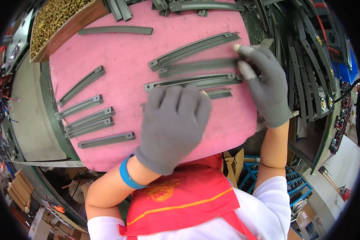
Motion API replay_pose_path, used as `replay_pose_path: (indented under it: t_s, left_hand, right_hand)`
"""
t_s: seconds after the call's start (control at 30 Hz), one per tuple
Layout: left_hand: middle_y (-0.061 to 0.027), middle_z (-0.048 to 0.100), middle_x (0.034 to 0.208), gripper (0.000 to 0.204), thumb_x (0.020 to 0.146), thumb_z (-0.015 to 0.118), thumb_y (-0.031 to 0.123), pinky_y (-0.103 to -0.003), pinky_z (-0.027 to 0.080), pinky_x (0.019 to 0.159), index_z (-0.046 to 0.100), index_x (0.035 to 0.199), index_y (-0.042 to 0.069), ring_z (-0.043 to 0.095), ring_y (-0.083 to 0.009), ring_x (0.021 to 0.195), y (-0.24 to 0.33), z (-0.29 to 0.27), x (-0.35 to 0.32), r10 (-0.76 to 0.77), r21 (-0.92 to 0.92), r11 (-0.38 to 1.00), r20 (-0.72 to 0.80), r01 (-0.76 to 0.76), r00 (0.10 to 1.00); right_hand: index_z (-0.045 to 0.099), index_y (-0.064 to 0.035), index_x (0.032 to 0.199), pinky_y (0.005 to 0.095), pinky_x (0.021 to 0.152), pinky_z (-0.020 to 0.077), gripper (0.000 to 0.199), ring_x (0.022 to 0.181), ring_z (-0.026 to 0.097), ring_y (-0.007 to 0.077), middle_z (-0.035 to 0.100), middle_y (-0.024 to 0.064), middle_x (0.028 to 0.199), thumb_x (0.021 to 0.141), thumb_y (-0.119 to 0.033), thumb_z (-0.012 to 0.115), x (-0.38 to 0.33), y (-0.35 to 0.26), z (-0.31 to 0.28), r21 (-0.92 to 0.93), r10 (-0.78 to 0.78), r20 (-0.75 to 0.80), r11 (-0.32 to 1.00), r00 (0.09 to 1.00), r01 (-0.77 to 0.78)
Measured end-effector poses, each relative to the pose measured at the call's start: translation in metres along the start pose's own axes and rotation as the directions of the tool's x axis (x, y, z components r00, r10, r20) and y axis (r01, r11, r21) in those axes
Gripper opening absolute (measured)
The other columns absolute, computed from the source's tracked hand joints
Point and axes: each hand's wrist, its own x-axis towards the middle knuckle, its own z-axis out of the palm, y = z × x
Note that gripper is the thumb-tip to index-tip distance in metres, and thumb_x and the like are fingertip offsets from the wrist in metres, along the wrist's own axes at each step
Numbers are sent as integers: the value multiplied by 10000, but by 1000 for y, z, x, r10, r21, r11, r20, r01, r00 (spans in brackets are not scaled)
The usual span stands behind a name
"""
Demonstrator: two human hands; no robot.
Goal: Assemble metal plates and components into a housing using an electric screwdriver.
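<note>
Strips at left: five grey strips [89, 119] lie apart in a loose column on the pink surface [124, 88]; this part looks to me already laid out.
Strips by the hands: several longer-looking strips [194, 49] lie at the right centre, roughly side by side; I judge that these are in work now and not finished.
Strips at far side: a pile [206, 6] is on the far edge, and a lone strip [115, 30] lies at the far left; probably these are left to handle.
Look of strips: dark grey, matt, narrow, channel-shaped, some slightly curved, with a hole near the end on several; one by the right hand is blurred.
Left hand [174, 120]: gloved, back upward, fingers bent over the strips; fingertips are hidden, so I cannot tell its hold.
Right hand [266, 82]: gloved, thumb and forefinger parted around the strips' right ends; a grip is not clear.
</note>
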Motion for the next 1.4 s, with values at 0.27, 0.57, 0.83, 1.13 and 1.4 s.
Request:
replay_pose_path:
  t_s: [0.27, 0.57, 0.83, 1.13, 1.4]
  left_hand:
    - [-44, 617, 1014, 295, 806, 695, 115, -384, 448, 777, 670, 1099, 106, 600, -237, 888, 0, -26, -7, -73, -98, 992, 66, 79, 995]
    - [-69, 593, 1077, 316, 773, 620, 90, -410, 430, 859, 680, 1083, 108, 581, -263, 960, -29, -18, -30, -234, -177, 957, -6, 229, 972]
    - [3, 602, 950, 170, 735, 722, 135, -378, 397, 801, 670, 895, 157, 591, -201, 902, -23, -5, -7, -35, -34, 999, -33, 34, 999]
    - [-28, 585, 992, 158, 726, 682, 140, -400, 404, 840, 648, 880, 123, 579, -215, 925, -25, -23, -17, -127, 40, 991, 44, 125, 991]
    - [-48, 661, 1100, 306, 777, 789, 141, -361, 455, 803, 737, 1078, 145, 613, -244, 983, -74, -89, -81, -434, -18, 896, -243, 443, 868]
  right_hand:
    - [721, -56, 1058, 337, 706, 482, 212, 814, 613, 268, 607, 117, 913, 851, -25, 684, 7, 6, -13, -5, -155, 228, 987, 961, 160]
    - [700, -40, 1045, 346, 731, 497, 195, 816, 618, 296, 629, 120, 885, 853, -74, 692, 25, -3, 3, -52, -148, 156, 986, 977, 158]
    - [692, -53, 986, 368, 754, 508, 159, 857, 635, 310, 641, 119, 904, 841, -118, 703, 39, -6, 13, -150, -248, 104, 954, 963, 261]
    - [699, -51, 999, 297, 748, 518, 197, 843, 642, 243, 651, 75, 933, 808, -41, 746, 73, -9, 44, -242, -419, -46, 885, 907, 396]
    - [694, -19, 1029, 333, 733, 508, 190, 846, 651, 282, 668, 114, 946, 839, -13, 694, 24, -39, 19, -130, -282, 136, 945, 950, 300]
